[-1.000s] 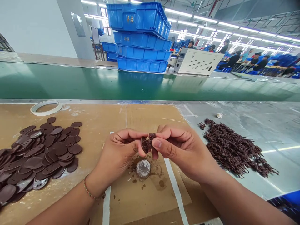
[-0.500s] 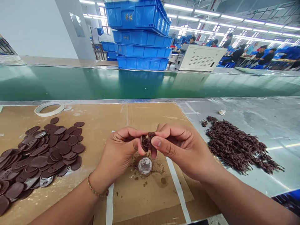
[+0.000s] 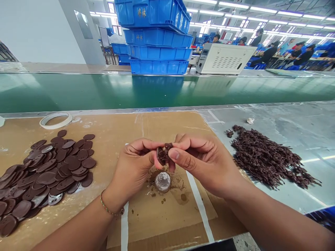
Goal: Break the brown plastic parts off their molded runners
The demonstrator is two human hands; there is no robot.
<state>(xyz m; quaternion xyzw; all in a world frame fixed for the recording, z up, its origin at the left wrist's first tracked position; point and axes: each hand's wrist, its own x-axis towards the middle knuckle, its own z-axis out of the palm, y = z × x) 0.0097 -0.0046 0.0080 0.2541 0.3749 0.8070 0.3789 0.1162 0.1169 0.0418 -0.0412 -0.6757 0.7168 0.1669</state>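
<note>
Pinched in my left hand [image 3: 137, 164] is a dark brown oval disc [image 3: 160, 157], held on edge. My right hand [image 3: 201, 164] grips a small knobbly brown piece [image 3: 167, 147] between thumb and fingers, pressed against the disc's face. Fingertips partly cover both parts. Just below the hands stands a small round clear container [image 3: 162, 182] with greyish contents, and brown spots mark the board around it. To the left lies a heap of similar brown oval discs [image 3: 65, 170]. On the right sits a pile of branching brown pieces [image 3: 264, 157].
A roll of masking tape [image 3: 56, 120] lies at the back left of the cardboard [image 3: 110, 125]. Past the table runs a green conveyor belt [image 3: 104, 92]. Beyond it stand stacked blue crates [image 3: 159, 52] and a cream metal box [image 3: 225, 58]; several people sit far off at right.
Both hands keep the disc and the knobbly piece together, with only a slight shift of the fingers. The camera view has moved a little.
</note>
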